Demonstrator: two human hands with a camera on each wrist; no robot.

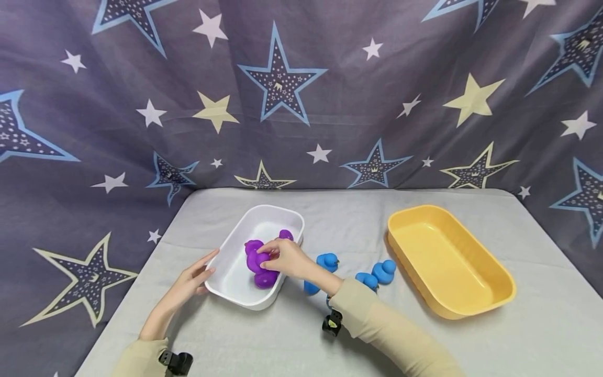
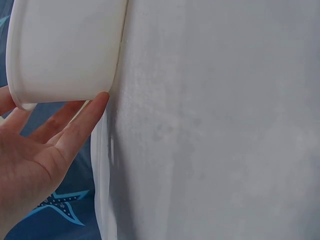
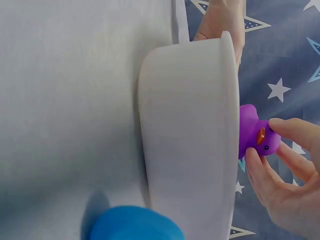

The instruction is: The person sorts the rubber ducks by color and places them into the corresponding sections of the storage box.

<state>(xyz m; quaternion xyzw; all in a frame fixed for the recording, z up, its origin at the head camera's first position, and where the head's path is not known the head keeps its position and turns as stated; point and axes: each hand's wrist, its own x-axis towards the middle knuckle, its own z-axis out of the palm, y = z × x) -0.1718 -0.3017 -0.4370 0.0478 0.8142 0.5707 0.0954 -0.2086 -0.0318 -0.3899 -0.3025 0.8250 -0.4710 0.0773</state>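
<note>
My right hand (image 1: pixel 290 259) is over the white tub (image 1: pixel 229 272) and pinches a purple rubber duck (image 3: pixel 248 131) by its head. In the right wrist view the duck's orange beak and one eye show above the tub's rim. Other purple ducks (image 1: pixel 266 279) lie inside the tub, partly hidden by the hand. At the tub's left side, my left hand (image 1: pixel 185 287) touches the wall and rim with fairly straight fingers. The left wrist view shows a fingertip (image 2: pixel 103 96) against the tub's lower edge.
Several blue rubber ducks (image 1: pixel 384 272) lie on the grey cloth-covered table (image 1: pixel 346 214), some partly behind the right arm. A yellow tub (image 1: pixel 454 309) stands at the right. Behind the table hangs a dark star-patterned curtain (image 1: pixel 348 104).
</note>
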